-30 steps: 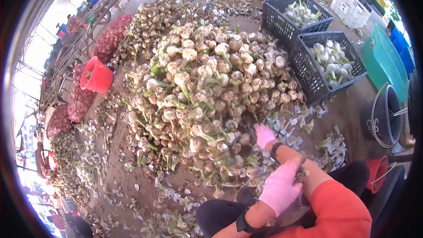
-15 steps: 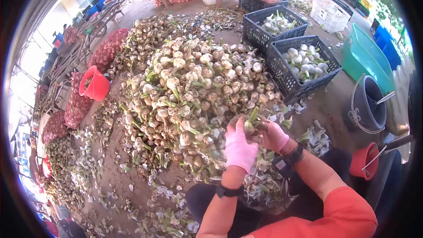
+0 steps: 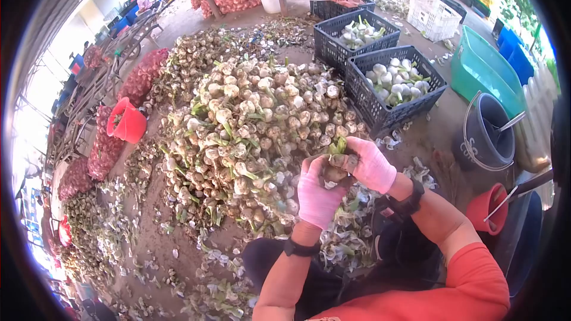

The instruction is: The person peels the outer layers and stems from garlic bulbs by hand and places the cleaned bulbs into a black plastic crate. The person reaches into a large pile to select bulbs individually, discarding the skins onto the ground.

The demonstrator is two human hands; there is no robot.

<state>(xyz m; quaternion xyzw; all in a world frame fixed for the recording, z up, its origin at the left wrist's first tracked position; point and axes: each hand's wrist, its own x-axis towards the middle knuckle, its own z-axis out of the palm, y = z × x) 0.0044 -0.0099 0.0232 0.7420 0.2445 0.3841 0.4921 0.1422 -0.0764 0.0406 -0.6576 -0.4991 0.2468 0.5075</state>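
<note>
In pink gloves, both my hands meet around one garlic bulb (image 3: pixel 334 173) at the near right edge of a large garlic heap (image 3: pixel 262 107). My left hand (image 3: pixel 320 196) cups the bulb from below and the left side, its fingers bent. My right hand (image 3: pixel 370 165) pinches the bulb's upper part beside the short green stem (image 3: pixel 338 145). The fingers partly cover the bulb. Loose peeled skins (image 3: pixel 348 235) lie beneath my hands.
Black crates (image 3: pixel 395 113) with cleaned white bulbs stand beyond the heap on the right. Nearby are a green tub (image 3: pixel 485 71), a dark bucket (image 3: pixel 485 134) and a red bucket (image 3: pixel 488 208). Another red bucket (image 3: pixel 128 120) and red net sacks are left. People sit far back.
My right hand has moved up and over the bulb, showing more of its back. My left hand still holds the bulb from the left. The whole view has shifted slightly.
</note>
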